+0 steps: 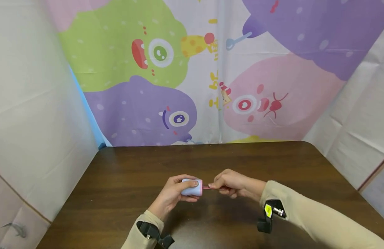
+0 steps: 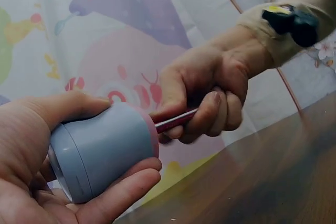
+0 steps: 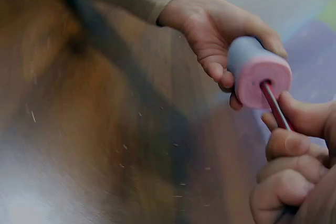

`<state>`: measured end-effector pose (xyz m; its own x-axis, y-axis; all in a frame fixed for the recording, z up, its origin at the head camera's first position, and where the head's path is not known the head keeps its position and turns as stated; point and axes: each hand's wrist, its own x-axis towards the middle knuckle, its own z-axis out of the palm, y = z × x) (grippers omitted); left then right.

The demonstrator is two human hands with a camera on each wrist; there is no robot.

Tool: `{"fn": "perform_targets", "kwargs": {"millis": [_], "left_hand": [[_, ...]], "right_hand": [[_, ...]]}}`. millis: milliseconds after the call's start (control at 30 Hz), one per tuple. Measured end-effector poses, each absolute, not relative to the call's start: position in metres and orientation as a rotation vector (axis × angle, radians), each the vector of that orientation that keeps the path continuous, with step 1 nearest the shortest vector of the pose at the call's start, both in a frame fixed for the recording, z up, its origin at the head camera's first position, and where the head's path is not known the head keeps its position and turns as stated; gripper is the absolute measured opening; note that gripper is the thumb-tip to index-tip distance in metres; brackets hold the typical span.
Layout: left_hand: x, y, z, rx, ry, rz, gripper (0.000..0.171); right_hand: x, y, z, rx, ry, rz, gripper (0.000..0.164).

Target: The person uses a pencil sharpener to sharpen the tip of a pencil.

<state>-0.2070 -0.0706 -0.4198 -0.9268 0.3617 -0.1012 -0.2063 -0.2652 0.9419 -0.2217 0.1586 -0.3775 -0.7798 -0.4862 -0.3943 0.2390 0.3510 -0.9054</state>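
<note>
A dark brown wood-grain counter (image 1: 123,193) is spread beneath the work; pale specks on its surface are picked up in the right wrist view. Nearest, beige sleeves (image 1: 316,214) are seen on both forearms, each wrist fitted with a black mount (image 1: 265,224).

Left hand (image 1: 174,191): wrapped about a small blue device (image 1: 192,191), thumb laid along the top, fingers bent beneath. Right hand (image 1: 231,182): a thin red stick (image 2: 177,120) is pinched between thumb and forefinger, remaining fingers folded in. Device and stick are held up over the counter, in line, between the two hands.

By view: in the head view the device's pink end face (image 3: 252,85) is seen nearly edge-on. Its round hole (image 3: 266,83), with the stick's tip inside, is shown only from the right wrist. A seam around the blue body, near the end away from the stick, is made out from the left wrist.

Farthest, beyond the counter's back edge, a backdrop (image 1: 207,128) printed with green, purple and pink cartoon creatures is hung, flanked by pale fabric (image 1: 33,86).
</note>
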Motion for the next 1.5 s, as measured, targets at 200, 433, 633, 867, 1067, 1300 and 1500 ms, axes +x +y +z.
{"fn": "perform_targets", "kwargs": {"millis": [200,433,633,867,1067,1300,1500], "left_hand": [[-0.207,-0.068,-0.422,0.225,1.628,2.232,0.022],[-0.207,-0.067,-0.421,0.231,1.624,2.208,0.029],[-0.207,-0.07,-0.42,0.245,1.587,2.204,0.023],[-0.208,-0.073,-0.419,0.256,1.553,2.209,0.014],[-0.208,-0.073,-0.417,0.238,1.561,2.217,0.015],[-0.207,-0.076,-0.417,0.196,1.596,2.239,0.013],[-0.207,-0.078,-0.414,0.172,1.606,2.235,0.013]], "right_hand": [[-0.227,0.165,-0.373,-0.182,1.796,-1.402,0.021],[-0.217,0.174,-0.371,-0.615,2.113,-1.232,0.029],[-0.208,0.183,-0.376,-1.498,2.794,-0.724,0.026],[-0.217,0.176,-0.4,-2.655,3.099,-0.058,0.022],[-0.222,0.17,-0.41,-2.821,3.11,-0.029,0.025],[-0.214,0.159,-0.41,-2.436,3.077,-0.568,0.025],[-0.207,0.155,-0.397,-1.652,2.844,-1.133,0.011]]}}
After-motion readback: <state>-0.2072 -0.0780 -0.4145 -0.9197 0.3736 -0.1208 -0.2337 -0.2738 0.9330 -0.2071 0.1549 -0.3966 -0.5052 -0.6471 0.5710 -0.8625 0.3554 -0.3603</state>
